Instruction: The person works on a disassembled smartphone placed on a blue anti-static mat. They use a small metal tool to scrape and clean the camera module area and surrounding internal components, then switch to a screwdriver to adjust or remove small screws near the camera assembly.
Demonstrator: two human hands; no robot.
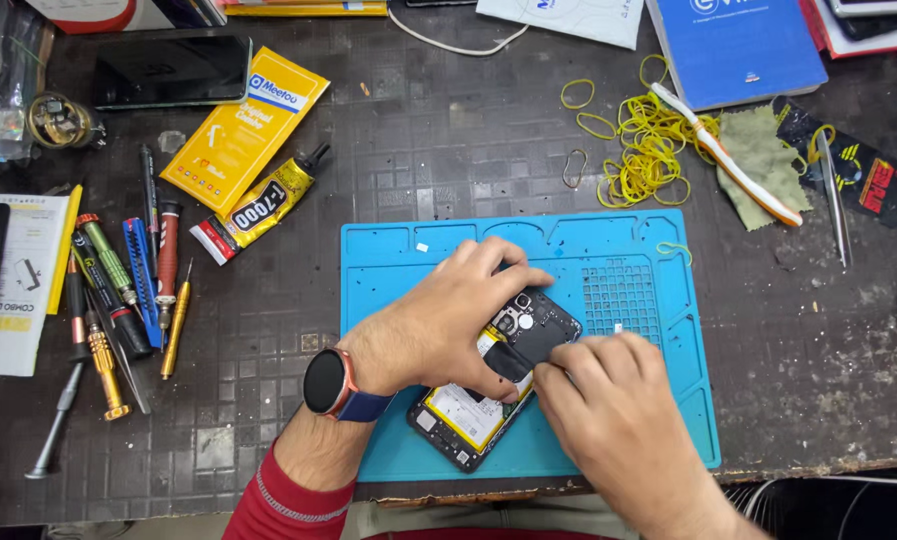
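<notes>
**Blue mat, opened phone held by both hands**

Blue silicone work mat [668, 400] is taken as landmark; it lies on a dark, worn bench [448, 150]. An opened phone [488, 385], back cover off, is laid diagonally on the mat's lower-middle part, w/ yellow-edged battery and dark camera-end board exposed. The left hand [438, 320] is laid over the phone's upper-left side, fingers curled and pressed on its edge near the camera end; a dark wristwatch [330, 382] and red sleeve [288, 495] are seen on that arm, at the mat's lower-left corner. The right hand [608, 400] is set on the phone's right side, fingertips pinched together at the dark board; whether sth. small is gripped there cannot be told.

Left of the mat, a row of screwdrivers [118, 300] is spread out. Up-left of the mat, a glue tube [258, 205] and yellow packet [243, 125] are found. Above the mat's right corner, yellow rubber bands [643, 145] are heaped, w/ a toothbrush [723, 155] across them. Right of the mat, past the toothbrush, tweezers [833, 200] are laid.
</notes>
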